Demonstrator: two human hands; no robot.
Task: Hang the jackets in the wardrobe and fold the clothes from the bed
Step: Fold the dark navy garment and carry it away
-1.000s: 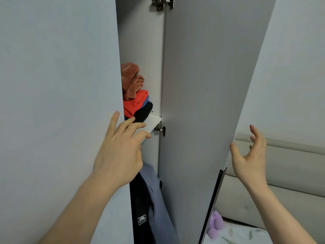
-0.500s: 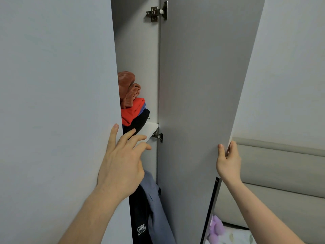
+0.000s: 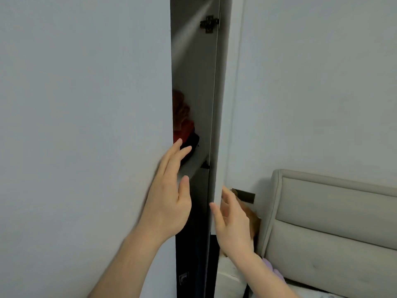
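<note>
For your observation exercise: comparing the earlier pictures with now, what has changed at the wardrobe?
The right-hand grey wardrobe door has swung nearly shut; the right hand, which gripped its edge, now touches it open. The left hand stays flat on the left grey door.

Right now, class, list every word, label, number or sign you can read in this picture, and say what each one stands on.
No text can be read here.
A small pale patch sits on the dark jacket hanging low in the wardrobe gap; its print is too blurred and dim to read.
The door hinge carries no legible marking.
</note>
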